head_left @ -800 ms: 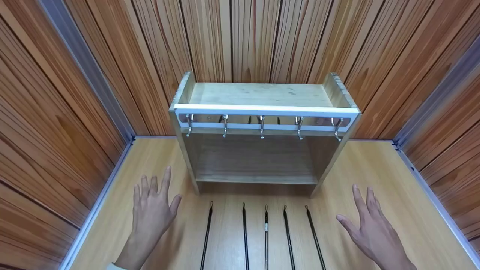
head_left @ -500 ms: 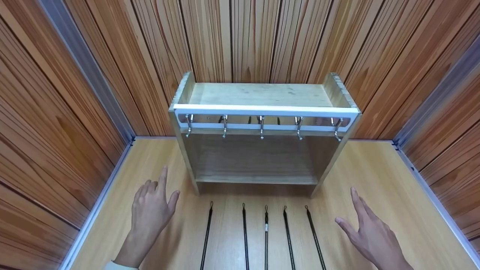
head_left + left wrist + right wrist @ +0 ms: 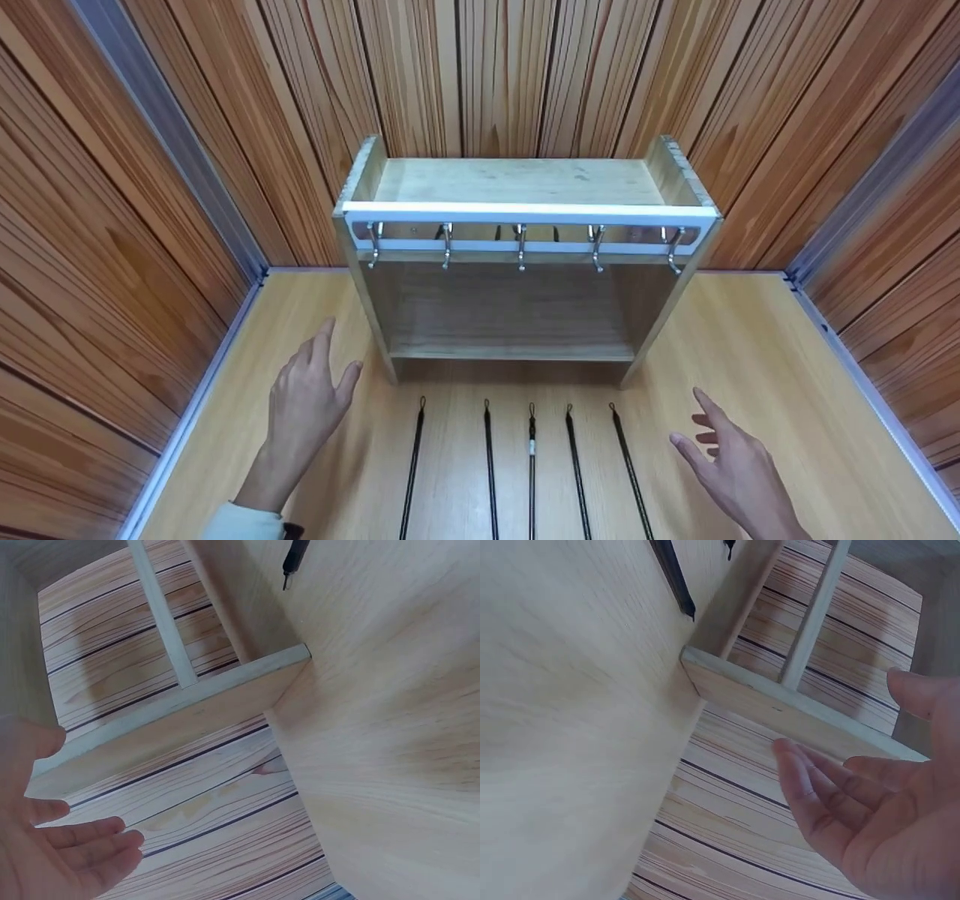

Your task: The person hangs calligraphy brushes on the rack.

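My left hand [image 3: 307, 397] hovers over the tabletop left of the black rods, its fingers loosely extended and holding nothing. At the right my right hand [image 3: 739, 465] also holds nothing, thumb apart and fingers slightly bent. Between the hands several thin black rods lie side by side, each with a small loop at its far end; a middle rod [image 3: 532, 472] bears a white band. Behind them stands a small wooden shelf unit [image 3: 510, 356]. Along its upper front runs a white rail [image 3: 525, 213] with several metal hooks [image 3: 521, 247]. The rods' near ends are out of view.
Wood-patterned panels [image 3: 495, 75] enclose the back and both sides. Metal strips [image 3: 191, 169] edge the corners and the table [image 3: 810, 360]. The shelf unit's side board [image 3: 187, 709] fills much of the left wrist view.
Both hands have turned a little, and their fingers are less spread. The right hand's fingers have bent and dipped. The head view has tilted slightly downward; rods and shelf unit stay put.
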The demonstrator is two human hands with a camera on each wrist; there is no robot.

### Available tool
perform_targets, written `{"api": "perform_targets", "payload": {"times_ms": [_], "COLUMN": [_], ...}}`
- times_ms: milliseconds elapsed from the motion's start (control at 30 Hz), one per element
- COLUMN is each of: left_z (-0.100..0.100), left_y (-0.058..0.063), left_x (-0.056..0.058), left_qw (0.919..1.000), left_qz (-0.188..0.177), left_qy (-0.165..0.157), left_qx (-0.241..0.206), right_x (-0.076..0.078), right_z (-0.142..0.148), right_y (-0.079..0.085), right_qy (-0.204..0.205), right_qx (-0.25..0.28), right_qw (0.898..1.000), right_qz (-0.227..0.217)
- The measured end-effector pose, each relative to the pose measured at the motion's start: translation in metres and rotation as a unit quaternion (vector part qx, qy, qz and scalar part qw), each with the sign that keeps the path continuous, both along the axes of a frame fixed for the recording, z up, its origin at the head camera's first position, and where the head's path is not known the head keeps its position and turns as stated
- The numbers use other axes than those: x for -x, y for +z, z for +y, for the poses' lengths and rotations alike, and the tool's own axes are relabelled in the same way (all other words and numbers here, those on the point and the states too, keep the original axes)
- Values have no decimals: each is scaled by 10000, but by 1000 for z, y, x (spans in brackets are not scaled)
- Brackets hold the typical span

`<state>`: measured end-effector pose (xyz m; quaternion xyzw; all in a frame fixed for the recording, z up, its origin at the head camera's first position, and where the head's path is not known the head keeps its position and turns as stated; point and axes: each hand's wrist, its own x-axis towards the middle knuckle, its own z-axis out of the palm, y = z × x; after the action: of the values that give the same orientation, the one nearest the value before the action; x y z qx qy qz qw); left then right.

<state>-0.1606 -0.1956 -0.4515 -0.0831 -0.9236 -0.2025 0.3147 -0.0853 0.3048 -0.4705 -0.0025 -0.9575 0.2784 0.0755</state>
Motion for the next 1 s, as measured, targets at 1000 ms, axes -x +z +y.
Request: {"api": "perform_targets", "payload": {"times_ms": [1000], "left_z": [10], "left_y": [13], "left_x": [32], "left_qw": [9838], "left_qz": [-1042], "left_qy": [-425], "left_qx": [-1399], "right_x": [-13], "right_z": [9], "right_y": [-55], "right_qy": [-281], "right_qx": [685], "right_qw": [9867], "right_qz": [-1447]}}
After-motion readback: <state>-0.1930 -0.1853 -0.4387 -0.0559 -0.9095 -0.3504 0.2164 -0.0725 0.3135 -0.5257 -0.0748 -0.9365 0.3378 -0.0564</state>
